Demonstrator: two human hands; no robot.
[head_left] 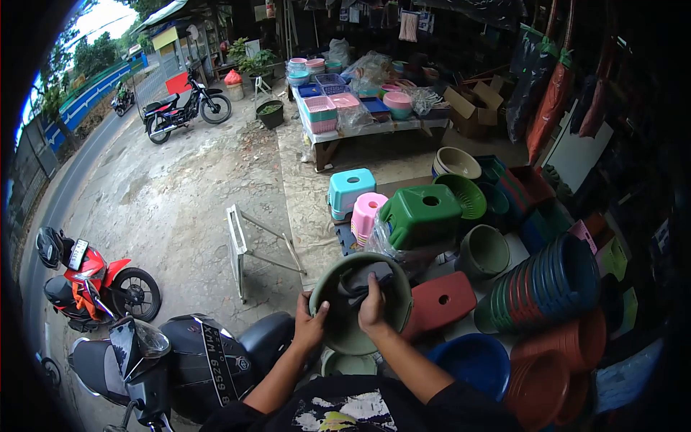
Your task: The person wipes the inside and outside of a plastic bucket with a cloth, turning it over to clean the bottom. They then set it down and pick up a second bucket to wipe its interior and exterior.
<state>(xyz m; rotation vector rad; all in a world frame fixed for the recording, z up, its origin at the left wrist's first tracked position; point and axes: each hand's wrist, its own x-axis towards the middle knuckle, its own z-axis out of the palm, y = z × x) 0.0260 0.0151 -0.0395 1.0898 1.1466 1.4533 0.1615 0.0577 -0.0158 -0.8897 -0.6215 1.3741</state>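
Observation:
A round grey-green basin [345,333] is held in front of my body, its open side facing up. My left hand [311,324] grips its left rim, with the thumb inside and the fingers outside. Inside the basin, my right hand [371,308] is closed on a dark grey cloth [355,281] near the upper wall. A red stool [448,299] lies just right of the basin, and a green stool [419,216] stands beyond it.
Stacked buckets [533,284], a blue basin [471,366] and brown pots [536,389] crowd the right. Parked motorcycles [194,360] stand at the lower left. A metal frame [237,252] is ahead-left, and a table of plastic baskets [338,133] farther back.

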